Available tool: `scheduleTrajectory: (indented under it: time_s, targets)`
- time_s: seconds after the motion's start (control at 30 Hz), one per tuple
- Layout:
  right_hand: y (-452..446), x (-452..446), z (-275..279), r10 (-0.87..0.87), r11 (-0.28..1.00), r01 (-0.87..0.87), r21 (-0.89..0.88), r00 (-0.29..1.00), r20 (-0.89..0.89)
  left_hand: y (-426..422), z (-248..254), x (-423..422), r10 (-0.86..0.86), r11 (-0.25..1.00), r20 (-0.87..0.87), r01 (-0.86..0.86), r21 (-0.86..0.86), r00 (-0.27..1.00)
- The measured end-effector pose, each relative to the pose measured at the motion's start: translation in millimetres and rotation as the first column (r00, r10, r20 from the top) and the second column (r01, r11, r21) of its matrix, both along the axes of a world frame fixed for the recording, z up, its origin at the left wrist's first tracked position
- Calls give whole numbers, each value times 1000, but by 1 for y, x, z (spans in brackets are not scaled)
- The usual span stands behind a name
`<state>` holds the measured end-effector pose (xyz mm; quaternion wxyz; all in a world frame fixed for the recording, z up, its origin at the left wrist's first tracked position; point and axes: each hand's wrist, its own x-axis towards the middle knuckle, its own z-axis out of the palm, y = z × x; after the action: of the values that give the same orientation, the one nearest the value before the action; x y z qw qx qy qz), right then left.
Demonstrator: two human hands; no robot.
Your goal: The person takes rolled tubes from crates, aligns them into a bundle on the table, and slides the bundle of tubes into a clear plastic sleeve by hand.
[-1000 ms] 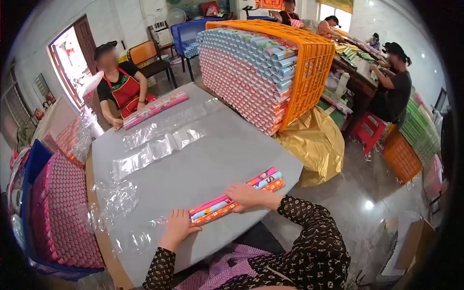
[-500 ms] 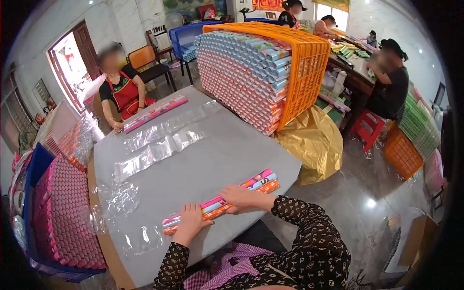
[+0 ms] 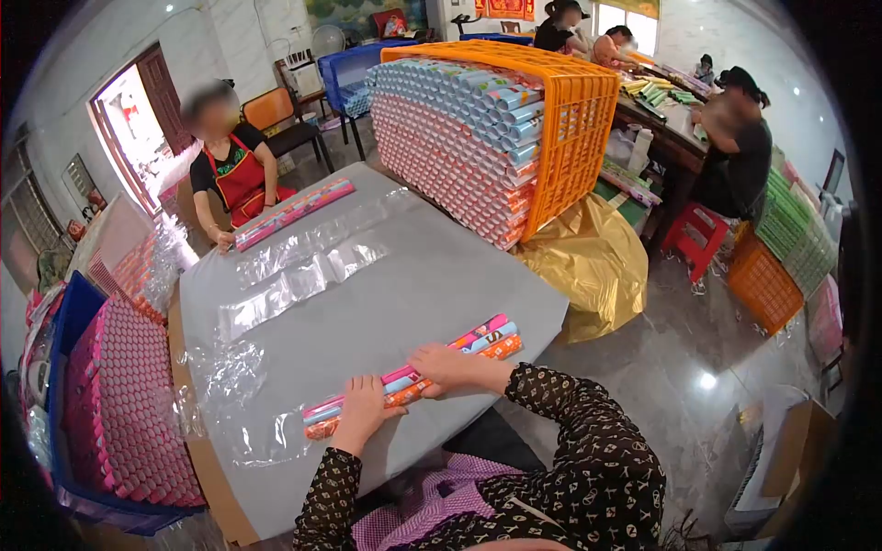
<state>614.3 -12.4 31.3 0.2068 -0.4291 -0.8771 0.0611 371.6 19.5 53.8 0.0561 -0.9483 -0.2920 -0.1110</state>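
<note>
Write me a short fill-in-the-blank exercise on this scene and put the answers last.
1. The rolls under the left hand and right hand number ____.
2. Of these, the one farthest from the wearer's body is coloured ____.
3. The person across the table wears an apron coloured ____.
4. The crate touching the gold sheet is coloured ____.

Missing words: three; pink; red; orange.

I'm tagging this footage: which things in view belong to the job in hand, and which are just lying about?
In use:
pink, blue and orange rolls, under the left hand and right hand
grey tabletop beneath
clear plastic strips, probably

Apparently just lying about:
gold sheet
cardboard, lower right
chair with orange back
</note>
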Motion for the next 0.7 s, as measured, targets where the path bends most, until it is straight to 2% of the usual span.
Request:
scheduleTrajectory:
  time_s: [0.1,0.17,0.2,0.23,0.3,0.37,0.4,0.43,0.47,0.5,0.53,0.6,0.63,0.7]
  targets:
    - [0,2,0,0,1000,1,-23,999,45,1,0,0,6,1000,3,-6,-23,1000]
    - [0,6,-3,25,1000,-25,12,1000,-15,2,-1,1,16,999,9,-15,-49,1000]
    - [0,9,7,25,986,-12,-165,997,80,2,1,2,11,999,4,-10,-51,1000]
    - [-1,15,19,50,983,-34,-183,995,83,2,0,1,16,998,1,-16,-60,1000]
    - [-6,27,33,105,968,-113,-224,993,-49,2,-5,-1,4,996,57,1,-92,998]
    - [-7,52,26,38,977,-31,-210,999,28,4,0,3,25,992,124,-9,-123,992]
    - [-7,57,43,50,961,-7,-278,988,147,4,-3,1,45,982,102,-25,-186,994]
    - [-12,71,30,50,998,-42,-54,989,138,4,-3,-2,34,989,156,-11,-148,987]
    - [-11,79,30,10,985,9,-170,993,114,-1,-2,-2,89,990,211,-64,-125,973]
    - [-17,83,33,0,977,34,-211,987,160,-1,-13,-8,30,996,166,-15,-91,986]
    - [-18,86,34,-31,969,80,-234,978,206,0,-19,-10,49,999,129,-48,-16,990]
    - [-15,109,17,57,997,-47,-57,980,190,8,-13,-11,-18,995,113,29,-96,993]
    - [-20,106,16,109,991,-93,-91,976,189,2,-17,-11,32,991,114,-17,-130,993]
    - [-26,109,29,-23,978,56,-202,987,162,7,-14,-8,1,1000,96,0,-9,995]
